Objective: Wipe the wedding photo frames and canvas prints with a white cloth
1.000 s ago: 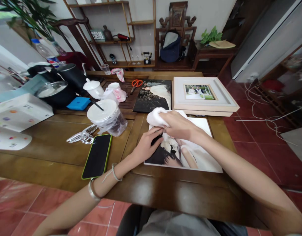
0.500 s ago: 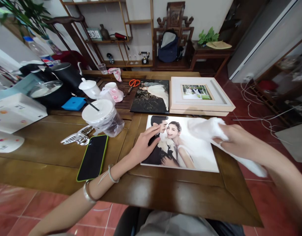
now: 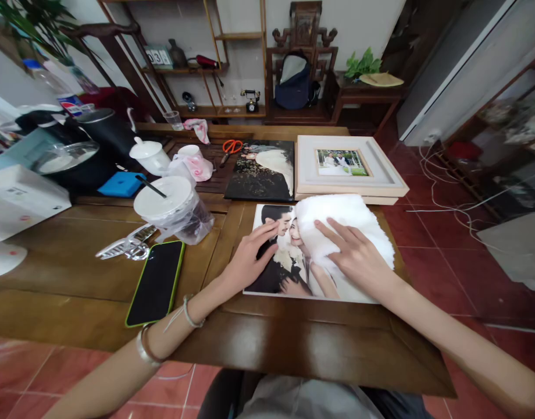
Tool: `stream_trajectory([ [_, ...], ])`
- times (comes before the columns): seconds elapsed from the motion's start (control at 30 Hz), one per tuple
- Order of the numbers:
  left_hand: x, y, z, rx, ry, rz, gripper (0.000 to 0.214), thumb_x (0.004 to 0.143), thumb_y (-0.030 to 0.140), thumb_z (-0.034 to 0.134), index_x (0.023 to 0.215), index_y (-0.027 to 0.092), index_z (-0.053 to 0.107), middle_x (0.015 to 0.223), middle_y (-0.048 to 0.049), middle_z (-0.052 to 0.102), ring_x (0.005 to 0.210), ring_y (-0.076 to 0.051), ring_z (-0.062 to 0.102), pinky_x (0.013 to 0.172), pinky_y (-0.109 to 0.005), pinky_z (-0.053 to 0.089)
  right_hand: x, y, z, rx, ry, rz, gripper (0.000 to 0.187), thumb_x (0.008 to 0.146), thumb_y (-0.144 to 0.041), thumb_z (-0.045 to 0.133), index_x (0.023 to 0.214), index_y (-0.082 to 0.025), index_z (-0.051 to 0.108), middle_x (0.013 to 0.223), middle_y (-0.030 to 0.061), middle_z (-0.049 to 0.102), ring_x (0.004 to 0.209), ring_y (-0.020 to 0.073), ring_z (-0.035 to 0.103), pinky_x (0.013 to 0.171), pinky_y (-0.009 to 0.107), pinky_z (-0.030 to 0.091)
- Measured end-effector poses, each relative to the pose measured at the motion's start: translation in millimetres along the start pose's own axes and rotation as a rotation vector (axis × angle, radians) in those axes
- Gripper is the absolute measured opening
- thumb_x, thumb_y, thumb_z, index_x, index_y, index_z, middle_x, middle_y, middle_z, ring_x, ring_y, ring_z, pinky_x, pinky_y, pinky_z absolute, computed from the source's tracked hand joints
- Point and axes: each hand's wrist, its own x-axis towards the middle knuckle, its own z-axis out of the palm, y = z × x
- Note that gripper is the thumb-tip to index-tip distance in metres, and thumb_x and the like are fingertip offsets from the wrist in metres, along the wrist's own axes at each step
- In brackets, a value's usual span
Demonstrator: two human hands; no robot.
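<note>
A large photo panel [image 3: 271,278] with a portrait of two people lies flat near the table's front edge. My left hand [image 3: 255,256] rests on its left part, fingers stretched out and holding nothing. On the right part of the panel a fluffy white cloth [image 3: 350,218] lies spread, hiding part of the picture. My right hand [image 3: 359,253] is flat on top of this cloth, its fingers spread and pressing it against the panel.
Behind the panel are a dark photo board [image 3: 263,170], stacked pale frames [image 3: 350,169] and orange-handled scissors [image 3: 231,149]. To the left are a phone [image 3: 156,283], a lidded cup in a plastic bag [image 3: 174,206], a clear hair clip [image 3: 128,243] and a blue box [image 3: 121,184].
My right hand has come left from beyond the panel's right edge. The cloth, bunched in that hand before, now lies spread over the panel. My left hand stays on the panel.
</note>
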Motion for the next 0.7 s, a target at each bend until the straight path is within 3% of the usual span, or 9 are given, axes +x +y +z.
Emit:
stream_trajectory([
  [0.13,-1.1,0.4,0.2,0.001,0.009,-0.011,0.036,0.093,0.025,0.051,0.129,0.021,0.056,0.139,-0.0086,0.054,0.133,-0.022,0.045,0.112,-0.044,0.036,2.6,6.2,9.5,0.066,-0.009,0.036,0.014,0.066,-0.002,0.065,0.072,-0.013,0.073,0.148,0.0188,0.038,0.137,0.0443,0.027,0.108,0.068,0.023],
  [0.23,-0.5,0.9,0.5,-0.004,0.009,-0.018,0.035,0.094,0.024,0.050,0.128,0.020,0.056,0.139,-0.0088,0.053,0.134,-0.021,0.045,0.113,-0.044,0.035,-8.4,-6.1,3.2,0.119,-0.036,0.004,0.016,0.065,-0.003,0.066,0.074,-0.013,0.074,0.144,0.0206,0.042,0.135,0.0449,0.031,0.106,0.066,0.029],
  [0.4,0.5,1.7,0.4,-0.008,0.006,-0.028,0.035,0.093,0.025,0.051,0.128,0.021,0.056,0.139,-0.0089,0.054,0.133,-0.022,0.045,0.112,-0.045,0.036,-40.7,-53.7,-21.4,0.238,-0.047,-0.025,0.012,0.064,-0.008,0.072,0.070,-0.019,0.073,0.140,0.0199,0.048,0.128,0.0469,0.041,0.097,0.065,0.041],
  [0.5,0.5,1.9,-0.1,0.006,-0.008,-0.038,0.036,0.093,0.025,0.051,0.129,0.021,0.056,0.140,-0.0090,0.053,0.134,-0.024,0.045,0.111,-0.047,0.037,-54.6,-73.5,-35.7,0.315,-0.058,-0.052,0.010,0.063,-0.014,0.072,0.070,-0.021,0.072,0.139,0.0178,0.050,0.124,0.0435,0.048,0.093,0.059,0.048],
  [0.6,0.7,1.5,-0.7,0.024,-0.017,-0.025,0.037,0.093,0.025,0.051,0.130,0.021,0.055,0.140,-0.0095,0.053,0.133,-0.023,0.045,0.112,-0.047,0.036,-53.2,-72.2,-37.9,0.371,-0.083,0.002,0.016,0.059,-0.011,0.069,0.070,-0.022,0.072,0.139,0.0133,0.052,0.123,0.0395,0.049,0.098,0.056,0.045],
  [0.7,1.0,0.3,-1.1,0.028,-0.020,0.001,0.037,0.094,0.024,0.050,0.130,0.020,0.055,0.139,-0.0100,0.053,0.133,-0.022,0.045,0.112,-0.045,0.036,-38.9,-50.2,-25.8,0.339,-0.071,0.101,0.023,0.057,-0.002,0.062,0.070,-0.019,0.072,0.143,0.0138,0.047,0.129,0.0403,0.042,0.106,0.059,0.035],
])
